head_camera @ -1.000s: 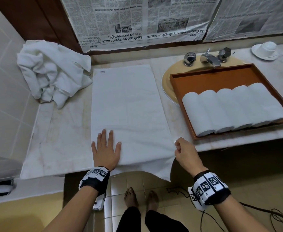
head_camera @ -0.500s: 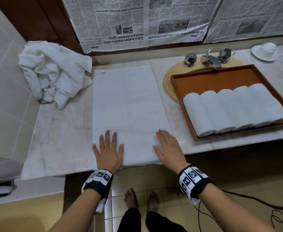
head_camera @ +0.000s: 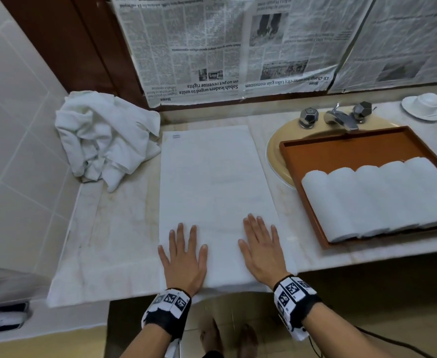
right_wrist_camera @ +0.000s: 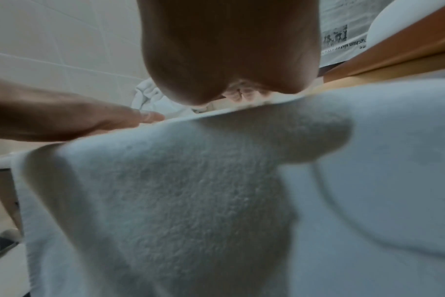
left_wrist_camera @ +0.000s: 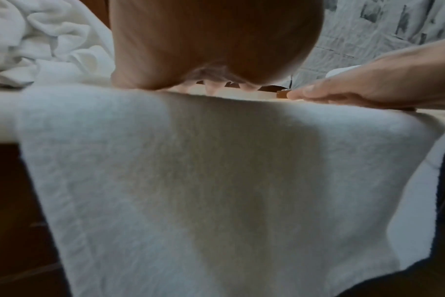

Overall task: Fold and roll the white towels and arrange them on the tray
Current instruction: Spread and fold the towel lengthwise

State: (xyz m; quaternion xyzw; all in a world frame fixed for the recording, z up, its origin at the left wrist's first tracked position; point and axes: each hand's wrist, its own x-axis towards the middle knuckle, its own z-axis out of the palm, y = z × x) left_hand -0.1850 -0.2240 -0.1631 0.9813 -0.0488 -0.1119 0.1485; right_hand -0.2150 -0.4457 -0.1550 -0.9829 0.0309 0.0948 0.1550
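Observation:
A white towel [head_camera: 212,182] lies flat and folded lengthwise on the marble counter, its near end hanging over the front edge [left_wrist_camera: 191,180] [right_wrist_camera: 165,201]. My left hand [head_camera: 183,251] lies flat on its near left part, fingers spread and straight. My right hand [head_camera: 261,246] lies flat on its near right part. Both palms press the cloth. To the right an orange-brown tray [head_camera: 341,148] sits over the sink and holds several rolled white towels [head_camera: 383,197] side by side along its near half.
A heap of crumpled white towels [head_camera: 103,135] lies at the counter's back left against the tiled wall. A faucet [head_camera: 341,120] stands behind the tray, with a white cup and saucer [head_camera: 427,105] at the far right. Newspaper [head_camera: 238,47] covers the wall behind.
My right hand let go of the towel's hanging right corner, folded it in, and now lies flat on the towel. The left hand has stayed pressed in place.

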